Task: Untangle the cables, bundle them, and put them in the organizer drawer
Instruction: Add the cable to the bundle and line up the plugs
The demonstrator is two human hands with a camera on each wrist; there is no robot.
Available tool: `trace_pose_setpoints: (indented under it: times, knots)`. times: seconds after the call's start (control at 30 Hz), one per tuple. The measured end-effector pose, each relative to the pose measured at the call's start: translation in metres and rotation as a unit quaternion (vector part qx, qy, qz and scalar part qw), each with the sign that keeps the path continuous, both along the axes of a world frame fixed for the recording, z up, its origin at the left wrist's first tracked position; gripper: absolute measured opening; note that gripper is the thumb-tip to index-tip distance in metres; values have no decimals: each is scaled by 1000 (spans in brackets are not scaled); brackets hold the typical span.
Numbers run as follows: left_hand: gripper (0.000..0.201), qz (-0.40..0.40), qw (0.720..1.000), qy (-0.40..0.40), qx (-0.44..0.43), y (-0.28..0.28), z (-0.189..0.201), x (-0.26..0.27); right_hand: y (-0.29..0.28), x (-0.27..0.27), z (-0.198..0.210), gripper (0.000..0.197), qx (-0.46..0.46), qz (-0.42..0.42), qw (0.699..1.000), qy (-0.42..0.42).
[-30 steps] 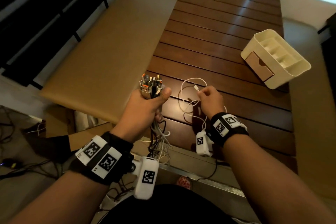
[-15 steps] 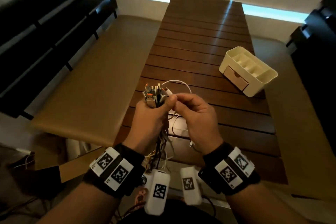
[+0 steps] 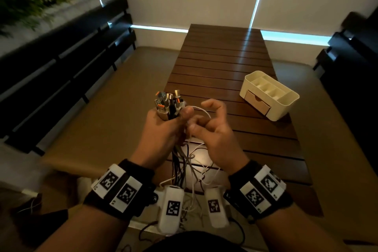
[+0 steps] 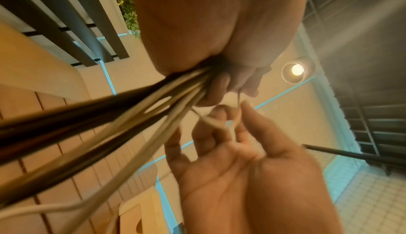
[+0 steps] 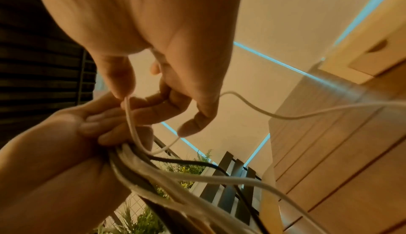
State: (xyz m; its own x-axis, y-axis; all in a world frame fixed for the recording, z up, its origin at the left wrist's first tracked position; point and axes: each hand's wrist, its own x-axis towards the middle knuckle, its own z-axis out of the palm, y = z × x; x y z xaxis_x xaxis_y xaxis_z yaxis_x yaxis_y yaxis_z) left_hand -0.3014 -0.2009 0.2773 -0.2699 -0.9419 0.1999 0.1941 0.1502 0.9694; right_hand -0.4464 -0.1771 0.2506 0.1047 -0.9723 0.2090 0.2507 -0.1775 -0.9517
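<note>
Bundling is the step in hand — the left hand (image 3: 163, 129) clenches the cables (image 3: 169, 104) plugs-up over the table (image 3: 221, 63) edge, tails hanging. The right hand (image 3: 212, 133) pinches 1 white cable (image 5: 131, 124) beside that fist, other fingers loosely curled. Next, I judge, it joins the bundle. The organizer (image 3: 286, 100) sits well apart — drawer (image 3: 256, 101) closed, top compartments apparently empty.

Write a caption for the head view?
Left hand grips cables; right hand pinches a white cable.
</note>
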Motion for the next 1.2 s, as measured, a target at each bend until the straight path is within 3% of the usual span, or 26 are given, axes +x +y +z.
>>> trace_pose_setpoints:
  times: [0.07,0.17,0.33,0.47,0.57,0.67,0.73,0.83,0.9,1.0,1.2]
  knots:
    - [21,32,999,-11,-12,-1,4,2,-1,-3,0,35,32,-9,999,-2]
    - [21,66,997,-41,-20,0,5,3,-1,-7,-4,16,12,5,996,86]
    - [26,54,998,-9,24,3,4,-7,0,-9,-2,20,-14,-11,985,170]
    - [24,27,996,63,53,4,4,-6,2,-13,-1,20,46,65,995,60]
    - [21,25,993,95,58,7,9,-6,2,-19,-2,21,99,153,983,6]
    - [19,61,986,137,72,4,17,0,6,-25,-8,31,76,191,966,159]
    - [22,80,979,168,84,-6,21,14,8,-33,-13,33,66,154,951,260]
    - [24,86,975,185,86,-23,25,39,2,-53,-26,46,82,57,952,289]
    - [24,84,983,148,74,-28,23,48,-4,-61,-27,46,104,-11,963,249]
    - [26,38,997,37,63,-22,17,41,-10,-57,-12,27,75,-44,978,189]
    - [18,-37,982,-184,5,0,12,10,-11,-24,23,17,-55,-72,942,323]
